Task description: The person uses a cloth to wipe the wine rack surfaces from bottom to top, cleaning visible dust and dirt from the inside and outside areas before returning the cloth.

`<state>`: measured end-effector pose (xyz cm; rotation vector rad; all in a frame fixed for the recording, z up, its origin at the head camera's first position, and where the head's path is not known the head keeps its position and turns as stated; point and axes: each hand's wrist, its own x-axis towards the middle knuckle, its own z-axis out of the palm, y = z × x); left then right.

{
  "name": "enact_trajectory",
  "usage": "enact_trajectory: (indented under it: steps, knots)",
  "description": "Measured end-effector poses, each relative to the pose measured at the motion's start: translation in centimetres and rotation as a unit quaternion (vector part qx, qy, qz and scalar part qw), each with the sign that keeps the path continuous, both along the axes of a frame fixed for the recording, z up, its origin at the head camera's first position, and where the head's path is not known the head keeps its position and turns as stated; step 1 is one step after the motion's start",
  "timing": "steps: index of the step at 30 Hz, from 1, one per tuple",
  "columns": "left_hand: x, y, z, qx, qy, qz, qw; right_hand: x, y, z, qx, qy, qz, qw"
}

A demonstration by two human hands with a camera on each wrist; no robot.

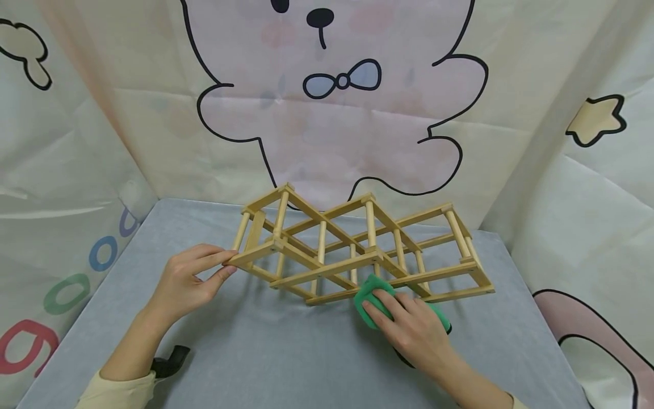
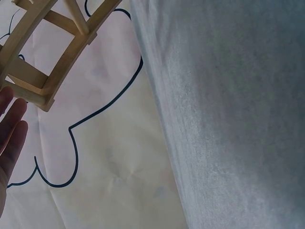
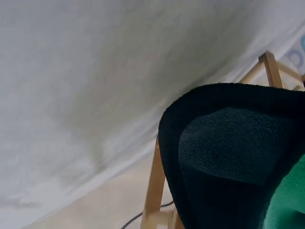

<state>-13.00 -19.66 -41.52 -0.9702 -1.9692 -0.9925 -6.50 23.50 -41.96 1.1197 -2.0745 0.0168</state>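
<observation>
An accordion-style wooden wine rack [image 1: 327,270], made of crossed slats and round dowels, spreads from left to right in the head view. My left hand [image 1: 191,281] pinches its left end corner between thumb and fingers. My right hand [image 1: 411,326] grips a green cloth [image 1: 366,292] against the lower front slats, right of the middle. In the left wrist view, the rack's end [image 2: 71,59] appears beside the fingertips. The cloth's dark, black-edged part [image 3: 228,143] fills much of the right wrist view and hides part of the rack.
A grey-blue cloth [image 1: 286,352] covers the table under the rack. Behind it hangs a pale curtain [image 1: 153,113] printed with a bear, with more printed curtain [image 1: 603,216] at the sides. A black strap [image 1: 171,362] sits at my left wrist.
</observation>
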Motion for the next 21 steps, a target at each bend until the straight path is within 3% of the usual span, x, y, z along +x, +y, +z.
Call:
enact_trajectory:
  steps: [11, 21]
  knots:
    - [0.0, 0.0, -0.1, 0.003, 0.003, 0.001, 1.0000, 0.5, 2.1, 2.8, -0.024, 0.045, 0.003, 0.9987]
    - [0.0, 0.0, -0.1, 0.006, -0.001, 0.002, 1.0000, 0.9, 2.9, 3.0, -0.038, 0.049, -0.007, 0.9981]
